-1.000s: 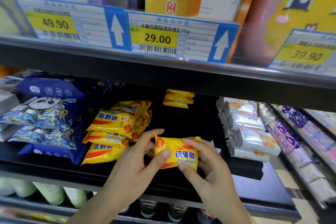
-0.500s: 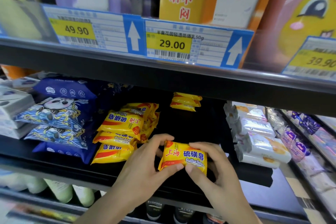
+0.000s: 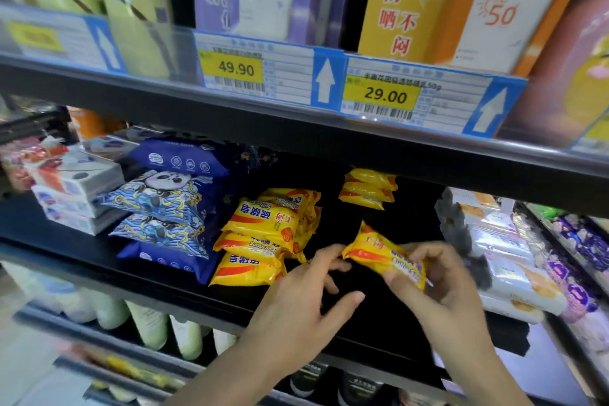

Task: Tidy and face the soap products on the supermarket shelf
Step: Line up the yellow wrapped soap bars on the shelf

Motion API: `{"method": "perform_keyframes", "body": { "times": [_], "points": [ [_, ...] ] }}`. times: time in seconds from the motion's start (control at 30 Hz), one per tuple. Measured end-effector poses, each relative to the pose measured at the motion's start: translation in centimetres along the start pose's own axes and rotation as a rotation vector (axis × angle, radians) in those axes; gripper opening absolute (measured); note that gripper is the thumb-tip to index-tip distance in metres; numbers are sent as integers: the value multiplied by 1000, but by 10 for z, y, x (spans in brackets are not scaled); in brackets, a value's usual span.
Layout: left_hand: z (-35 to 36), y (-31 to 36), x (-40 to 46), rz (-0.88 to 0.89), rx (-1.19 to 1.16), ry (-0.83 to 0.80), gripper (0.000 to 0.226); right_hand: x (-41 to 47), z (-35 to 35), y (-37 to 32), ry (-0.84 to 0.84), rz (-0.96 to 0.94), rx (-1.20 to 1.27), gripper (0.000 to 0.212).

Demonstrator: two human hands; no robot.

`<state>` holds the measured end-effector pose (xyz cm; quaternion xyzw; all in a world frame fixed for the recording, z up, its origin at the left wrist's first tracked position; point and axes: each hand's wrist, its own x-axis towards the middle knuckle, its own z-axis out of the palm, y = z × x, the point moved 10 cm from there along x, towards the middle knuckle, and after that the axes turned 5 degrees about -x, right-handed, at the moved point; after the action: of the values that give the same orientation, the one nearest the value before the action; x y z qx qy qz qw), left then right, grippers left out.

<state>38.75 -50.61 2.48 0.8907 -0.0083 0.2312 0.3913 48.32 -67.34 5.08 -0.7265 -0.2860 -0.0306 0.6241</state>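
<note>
Soap bar (image 3: 384, 255) in crinkly yellow wrap looks light, firm inside, slick outside, so grab its short ends. Right hand (image 3: 438, 277) pinches it above the shelf (image 3: 379, 336) front edge; left hand (image 3: 306, 303) hangs spread, fingertips by its corner.

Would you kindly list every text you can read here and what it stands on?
"49.90": middle price tag.
"29.00": right price tag; its small print is blurred.
"50": white and orange box.
"防晒不闷": yellow box.
"SulfurSoap": stacked yellow soap, upside down.
Left price tag: too blurred to read.
Soap held in right hand: blurred.
</note>
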Motion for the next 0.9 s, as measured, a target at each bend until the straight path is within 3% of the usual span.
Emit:
{"method": "perform_keyframes", "body": {
  "times": [0.13, 0.27, 0.43, 0.7, 0.8, 0.9],
  "points": [
    [-1, 21, -2, 149, 220, -18, 32, 47, 24, -35, 19, -45, -228, 35],
    [5, 16, -2, 132, 186, -93, 32, 85, 87, -56, -88, -60, -439, 30],
    [0, 12, 2, 125, 235, -59, 30, 110, 147, -58, -204, -78, -525, 28],
    [5, 9, 2, 145, 305, -64, 31, 111, 176, -46, -376, -106, -657, 32],
    [6, 6, 3, 124, 315, -44, 29, 115, 153, -51, -316, -137, -561, 26],
    [6, 5, 2, 120, 316, -27, 25, 140, 112, -43, -164, -129, -758, 20]
  ]
}}
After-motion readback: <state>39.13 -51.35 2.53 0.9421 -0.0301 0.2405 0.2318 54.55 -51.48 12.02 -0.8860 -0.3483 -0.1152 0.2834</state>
